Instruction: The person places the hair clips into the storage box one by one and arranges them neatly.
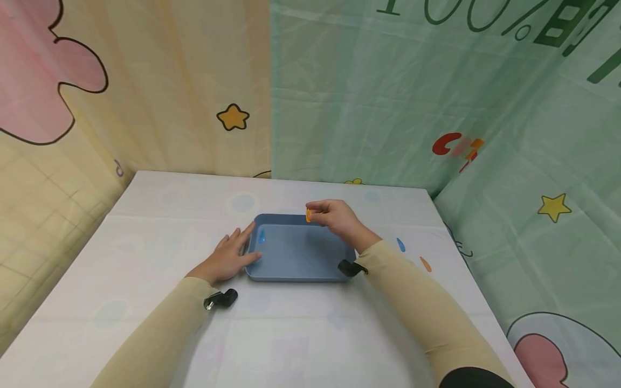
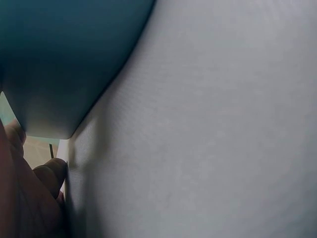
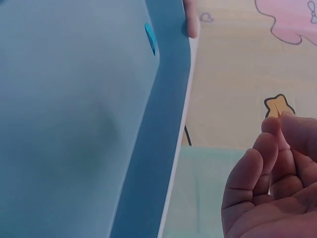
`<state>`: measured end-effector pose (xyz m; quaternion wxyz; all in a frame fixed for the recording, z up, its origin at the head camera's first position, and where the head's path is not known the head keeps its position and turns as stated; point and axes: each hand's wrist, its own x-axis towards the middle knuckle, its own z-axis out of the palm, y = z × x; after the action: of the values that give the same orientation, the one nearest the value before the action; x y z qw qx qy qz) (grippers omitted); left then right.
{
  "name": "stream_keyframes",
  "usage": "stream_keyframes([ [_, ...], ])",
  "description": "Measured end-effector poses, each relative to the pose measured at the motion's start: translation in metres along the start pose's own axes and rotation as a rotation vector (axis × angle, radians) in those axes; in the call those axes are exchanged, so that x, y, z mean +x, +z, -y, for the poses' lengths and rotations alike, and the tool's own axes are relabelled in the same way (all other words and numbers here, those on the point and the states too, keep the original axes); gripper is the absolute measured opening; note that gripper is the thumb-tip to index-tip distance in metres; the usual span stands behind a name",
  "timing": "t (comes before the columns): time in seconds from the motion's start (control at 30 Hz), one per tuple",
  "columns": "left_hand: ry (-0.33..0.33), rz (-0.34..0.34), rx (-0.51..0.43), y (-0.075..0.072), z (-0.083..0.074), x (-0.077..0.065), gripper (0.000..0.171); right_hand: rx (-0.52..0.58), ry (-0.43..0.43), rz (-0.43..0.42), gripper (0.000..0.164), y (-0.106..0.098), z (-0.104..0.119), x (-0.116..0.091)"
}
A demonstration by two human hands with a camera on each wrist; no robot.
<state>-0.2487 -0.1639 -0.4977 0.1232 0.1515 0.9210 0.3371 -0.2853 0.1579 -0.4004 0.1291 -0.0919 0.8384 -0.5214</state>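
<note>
A shallow blue-grey tray point(image 1: 305, 258) sits on the white-covered table. My left hand point(image 1: 228, 258) lies with spread, straight fingers at its left side, fingertips and thumb at the rim. Above the tray's far edge, my right hand point(image 1: 336, 216) pinches a small thin orange piece point(image 1: 308, 215) between thumb and fingertips. The right wrist view shows that piece nearly edge-on. Inside the tray, near its left wall, is a blue teardrop-shaped piece point(image 1: 262, 236). The tray's outer wall point(image 2: 64, 64) fills the upper left of the left wrist view, with part of the left hand below.
Right of the tray, a blue teardrop piece point(image 1: 401, 244) and an orange teardrop piece point(image 1: 425, 264) lie on the table point(image 1: 271, 334), near the right forearm. Printed curtains point(image 1: 364, 108) hang behind the table and along its sides.
</note>
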Motion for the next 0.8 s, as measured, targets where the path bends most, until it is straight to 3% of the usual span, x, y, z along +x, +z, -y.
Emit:
stream_keyframes([
  [0.8, -0.034, 0.006, -0.021, 0.0, 0.001, 0.002, 0.094, -0.059, 0.044, 0.023, 0.037, 0.043, 0.005, 0.02],
])
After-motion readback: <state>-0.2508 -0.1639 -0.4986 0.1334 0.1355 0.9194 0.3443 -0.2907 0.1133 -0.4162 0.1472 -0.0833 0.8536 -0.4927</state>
